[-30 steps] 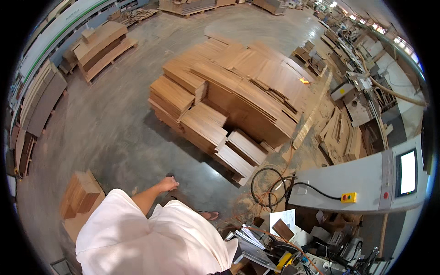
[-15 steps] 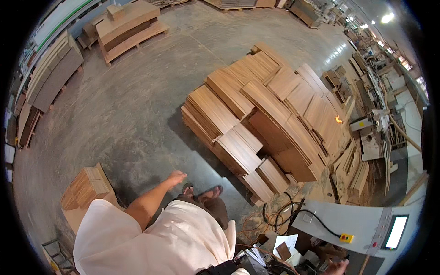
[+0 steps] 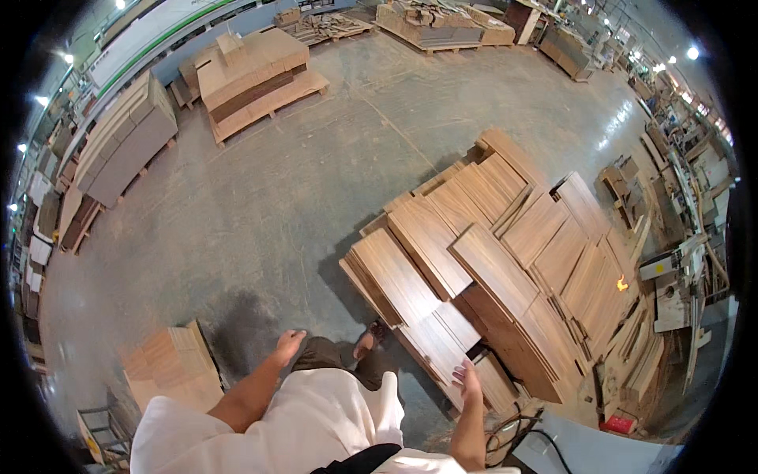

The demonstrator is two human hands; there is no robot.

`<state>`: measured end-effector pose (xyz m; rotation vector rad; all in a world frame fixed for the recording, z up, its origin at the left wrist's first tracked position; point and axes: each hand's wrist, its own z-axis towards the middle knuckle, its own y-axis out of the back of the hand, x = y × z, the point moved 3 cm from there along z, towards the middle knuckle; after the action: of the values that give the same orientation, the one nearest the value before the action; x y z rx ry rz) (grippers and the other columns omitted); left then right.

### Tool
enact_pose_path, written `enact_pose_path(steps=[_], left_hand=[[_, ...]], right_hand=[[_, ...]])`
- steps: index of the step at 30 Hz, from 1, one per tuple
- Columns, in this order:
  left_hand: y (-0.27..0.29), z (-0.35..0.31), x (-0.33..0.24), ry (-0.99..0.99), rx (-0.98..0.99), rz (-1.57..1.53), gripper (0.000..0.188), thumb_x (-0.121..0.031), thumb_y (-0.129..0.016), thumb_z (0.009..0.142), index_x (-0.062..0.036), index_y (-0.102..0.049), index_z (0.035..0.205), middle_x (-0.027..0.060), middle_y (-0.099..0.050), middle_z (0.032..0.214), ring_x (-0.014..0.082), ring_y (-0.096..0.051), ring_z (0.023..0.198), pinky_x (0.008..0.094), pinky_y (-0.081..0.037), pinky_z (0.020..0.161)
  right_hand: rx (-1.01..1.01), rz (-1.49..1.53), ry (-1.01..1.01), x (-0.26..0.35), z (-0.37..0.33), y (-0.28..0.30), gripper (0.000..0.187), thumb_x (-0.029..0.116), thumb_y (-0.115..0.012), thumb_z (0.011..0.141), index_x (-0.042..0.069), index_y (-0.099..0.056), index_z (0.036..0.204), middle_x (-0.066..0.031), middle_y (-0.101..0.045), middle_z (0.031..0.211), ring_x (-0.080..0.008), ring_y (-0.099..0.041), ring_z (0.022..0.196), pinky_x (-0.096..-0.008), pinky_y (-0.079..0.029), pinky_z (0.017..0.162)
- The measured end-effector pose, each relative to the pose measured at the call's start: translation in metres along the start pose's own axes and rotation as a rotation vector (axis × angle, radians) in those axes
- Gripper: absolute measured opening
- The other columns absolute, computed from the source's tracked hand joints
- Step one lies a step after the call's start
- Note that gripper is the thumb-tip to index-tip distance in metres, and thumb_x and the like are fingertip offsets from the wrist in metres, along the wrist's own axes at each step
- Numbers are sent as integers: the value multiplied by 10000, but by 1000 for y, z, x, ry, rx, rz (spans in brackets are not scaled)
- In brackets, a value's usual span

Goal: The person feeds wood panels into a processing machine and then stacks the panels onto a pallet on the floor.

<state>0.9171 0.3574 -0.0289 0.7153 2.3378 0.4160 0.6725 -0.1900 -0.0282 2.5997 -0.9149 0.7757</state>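
My left hand (image 3: 290, 346) hangs over the floor at my left side, its fingers curled in, with nothing visible in it. My right hand (image 3: 467, 381) is stretched forward with the fingers apart and holds nothing. It hovers over or touches the near end of the stacked wood-grain panels (image 3: 434, 341); which of the two I cannot tell. More brown wood-grain panels (image 3: 505, 265) lie piled beyond in several uneven stacks. One foot (image 3: 365, 345) shows beside the pile.
A smaller stack of light panels (image 3: 170, 359) stands at my near left, beside a metal frame (image 3: 106, 434). Board stacks on pallets (image 3: 253, 75) line the far left. Black cables (image 3: 513, 434) and a grey machine surface (image 3: 584, 446) are at the near right. Offcuts lie right of the pile.
My right hand has come from beside the machine up to the near end of the panel pile. My view has shifted, and the machine's lit screen is out of sight. My feet have moved.
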Motion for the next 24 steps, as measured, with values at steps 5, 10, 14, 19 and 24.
enact_pose_path(steps=[5,10,14,19,24], left_hand=[[-15,35,-98,-121,91,-20,760,-467,-659,927,75,-465,1423,248,-535,1415,374,-506,1326,439,-392,1099],[-66,118,-202,-319,170,170,803,-449,-683,913,39,-392,1480,261,-462,1477,388,-429,1393,436,-334,1160],[-103,187,-297,-463,141,234,890,-426,-768,832,10,-363,1493,245,-428,1503,382,-397,1413,459,-350,1155],[-137,229,-340,-291,297,474,1047,-506,-770,801,16,-262,1552,264,-366,1553,399,-383,1427,463,-353,1158],[-146,219,-292,-335,312,384,1119,-574,-761,792,32,-224,1564,276,-306,1584,403,-344,1453,462,-334,1172]], right_hand=[[84,-200,-169,47,39,-88,945,581,-735,834,52,-352,1516,-219,-474,1473,-360,-477,1350,-573,-443,1035],[29,-43,-200,67,87,-143,1041,550,-771,817,39,-246,1557,-228,-315,1569,-398,-348,1434,-608,-398,1074],[-77,-5,-255,64,115,-173,1189,535,-803,792,49,-68,1592,-209,-289,1585,-393,-315,1452,-615,-362,1084],[-144,288,-279,40,148,-188,1196,563,-820,759,124,-103,1610,-112,-427,1501,-318,-469,1315,-568,-396,1039],[-15,406,-307,29,154,-187,1034,712,-751,731,158,-388,1524,-80,-466,1491,-296,-479,1320,-510,-435,1006]])
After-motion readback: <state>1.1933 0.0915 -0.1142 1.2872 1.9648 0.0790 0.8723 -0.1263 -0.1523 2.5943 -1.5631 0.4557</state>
